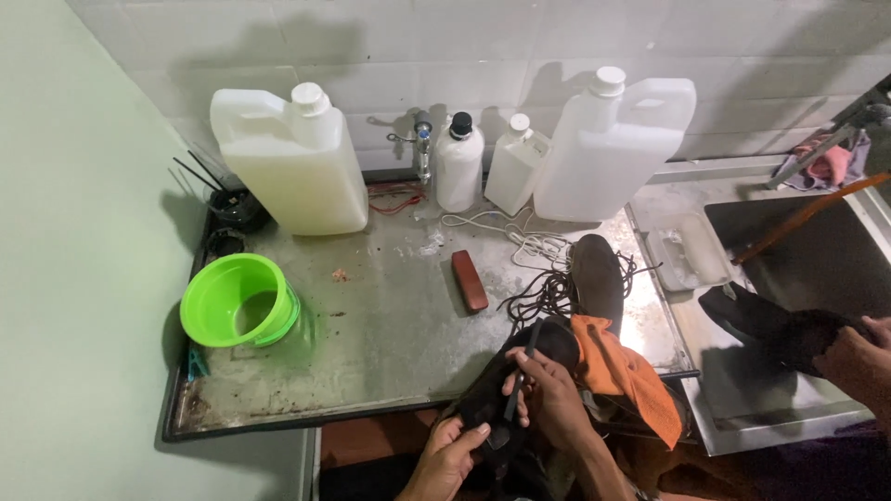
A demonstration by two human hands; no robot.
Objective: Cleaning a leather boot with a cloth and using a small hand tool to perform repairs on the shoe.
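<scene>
Nearest the lens: left hand [448, 456] cupped under a dark shoe [520, 371] at the counter's front edge, fingers curled around its lower side, gripping it. Right hand [555, 401] sits on top of the same shoe, fingers pinched closed on a thin black strap [521, 371] running along the upper. Orange cloth [620, 371] lies touching the shoe on the right. Behind: steel counter [390, 325], with two big white jugs [290, 160] [613, 147] against the tiled wall and two small white bottles [460, 162] [516, 165] between them. Green bucket [239, 301] at far left. A second dark shoe [596, 278] stands just behind the held one, on tangled dark laces [548, 295]. Brown brush [470, 280] mid-counter. Far right, over the sink [817, 260], another person's hand [858, 357] holds a dark item; can't tell what.
</scene>
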